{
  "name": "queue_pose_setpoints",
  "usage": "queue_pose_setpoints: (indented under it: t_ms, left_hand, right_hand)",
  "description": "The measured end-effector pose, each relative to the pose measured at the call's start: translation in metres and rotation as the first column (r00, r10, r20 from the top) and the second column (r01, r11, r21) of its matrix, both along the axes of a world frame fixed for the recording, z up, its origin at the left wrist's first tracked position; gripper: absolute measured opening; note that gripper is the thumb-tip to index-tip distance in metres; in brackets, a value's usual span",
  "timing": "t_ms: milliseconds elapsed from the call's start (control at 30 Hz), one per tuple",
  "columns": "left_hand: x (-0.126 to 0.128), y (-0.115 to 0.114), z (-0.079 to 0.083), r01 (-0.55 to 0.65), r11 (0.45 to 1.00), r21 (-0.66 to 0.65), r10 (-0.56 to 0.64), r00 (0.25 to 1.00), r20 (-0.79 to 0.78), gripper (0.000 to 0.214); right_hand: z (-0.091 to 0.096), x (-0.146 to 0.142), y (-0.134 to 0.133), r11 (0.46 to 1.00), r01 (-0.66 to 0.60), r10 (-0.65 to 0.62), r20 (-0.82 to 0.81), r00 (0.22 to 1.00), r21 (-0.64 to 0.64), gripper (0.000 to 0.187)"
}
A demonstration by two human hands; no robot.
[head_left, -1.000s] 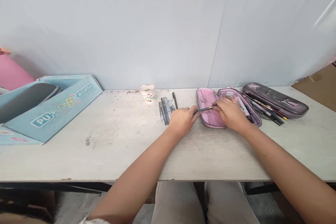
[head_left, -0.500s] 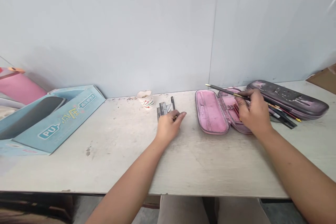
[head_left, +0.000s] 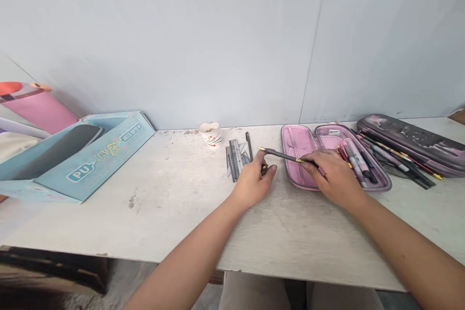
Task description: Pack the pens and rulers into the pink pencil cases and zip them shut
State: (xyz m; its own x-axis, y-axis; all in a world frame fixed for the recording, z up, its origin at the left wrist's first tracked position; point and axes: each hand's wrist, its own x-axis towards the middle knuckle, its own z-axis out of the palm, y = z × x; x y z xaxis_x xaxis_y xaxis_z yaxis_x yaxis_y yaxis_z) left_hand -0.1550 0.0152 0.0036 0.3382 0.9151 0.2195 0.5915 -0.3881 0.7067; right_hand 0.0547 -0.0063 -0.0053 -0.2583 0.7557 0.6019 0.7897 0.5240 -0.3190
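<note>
Head view: two hands meet over a slim dark pen, which crosses above the left edge of an open pink pencil case; the step appears to be handling this pen. The right hand pinches one end narrowly. The left hand curls near the other tip; whether it grips anything cannot be told. The next move seems to call for a steady pinch.
</note>
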Motion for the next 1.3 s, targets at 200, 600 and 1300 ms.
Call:
queue_pose_setpoints:
  t_ms: [200, 600, 1300]
  left_hand:
    - [-0.004, 0.007, -0.002, 0.017, 0.998, -0.058, -0.006, 0.984, 0.18, 0.038]
    - [-0.006, 0.006, -0.001, 0.045, 0.999, -0.031, -0.04, 0.988, 0.151, 0.012]
    - [-0.007, 0.008, -0.006, 0.023, 1.0, 0.001, -0.023, 0.989, 0.148, 0.011]
  right_hand:
    - [0.0, 0.014, 0.002, 0.986, 0.134, -0.126, -0.087, 0.988, 0.095, 0.021]
    - [0.001, 0.018, 0.001, 0.988, 0.143, -0.135, -0.109, 0.985, 0.06, 0.019]
    - [0.009, -0.008, -0.004, 0.992, 0.121, -0.118, -0.106, 0.987, 0.026, 0.021]
